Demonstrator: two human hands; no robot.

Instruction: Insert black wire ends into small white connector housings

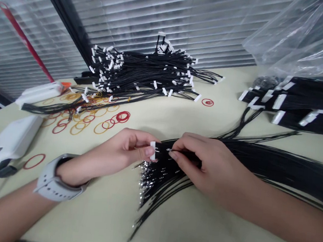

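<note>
Connector (153,151): one, white, pinched by left hand (117,153) | wire (162,150): one, black, pinched by right hand (208,166)

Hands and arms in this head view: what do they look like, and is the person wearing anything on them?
Both are bare, without gloves, and no rings show. The left hand has a watch on its wrist, its pale grey strap pierced with holes. The right hand wears nothing. No sleeves are in view.

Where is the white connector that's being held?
The white connector sits centre of the head view, pinched by the left hand, facing the right hand, above the loose black wires.
</note>
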